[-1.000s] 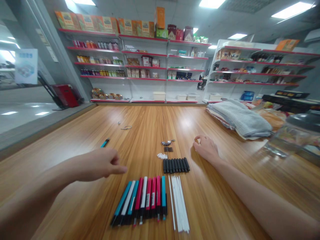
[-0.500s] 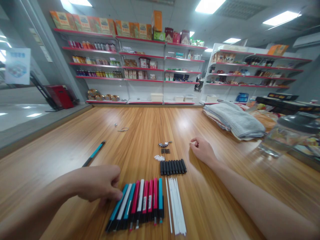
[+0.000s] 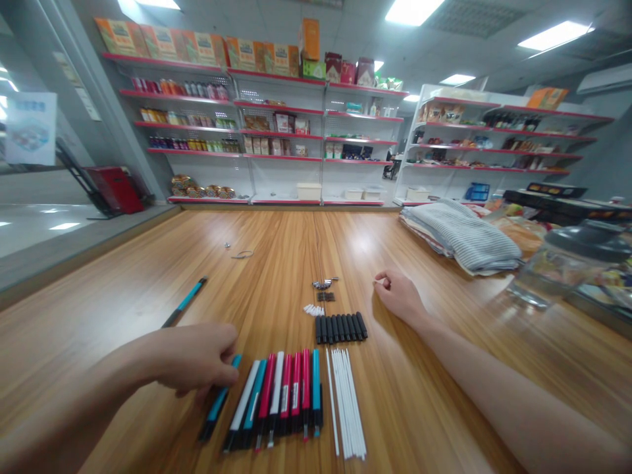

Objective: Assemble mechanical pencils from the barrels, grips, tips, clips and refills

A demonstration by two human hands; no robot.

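Observation:
My left hand (image 3: 202, 359) has its fingers closed on a blue and black pen (image 3: 217, 405), at the left end of a row of blue, white and pink pens (image 3: 284, 395). That pen lies slightly apart from the row. My right hand (image 3: 399, 296) rests on the table with fingers curled together; a tiny whitish bit shows at the fingertips, too small to name. Between the hands are black grip pieces (image 3: 342, 328), small white pieces (image 3: 314, 310), dark springs (image 3: 326, 297) and shiny metal parts (image 3: 323, 284). Thin white refill tubes (image 3: 348, 401) lie right of the pens.
Another blue and black pen (image 3: 185, 301) lies beyond my left hand. Farther off are a thin looped strip (image 3: 242, 254) and a small shiny bit (image 3: 227, 245). At right sit folded striped cloths (image 3: 464, 234) and a clear jar (image 3: 553, 266). Stocked shelves (image 3: 276, 136) stand behind the table.
My left hand has drawn the leftmost blue pen a little to the left, opening a gap beside the white pen. My right hand has barely moved.

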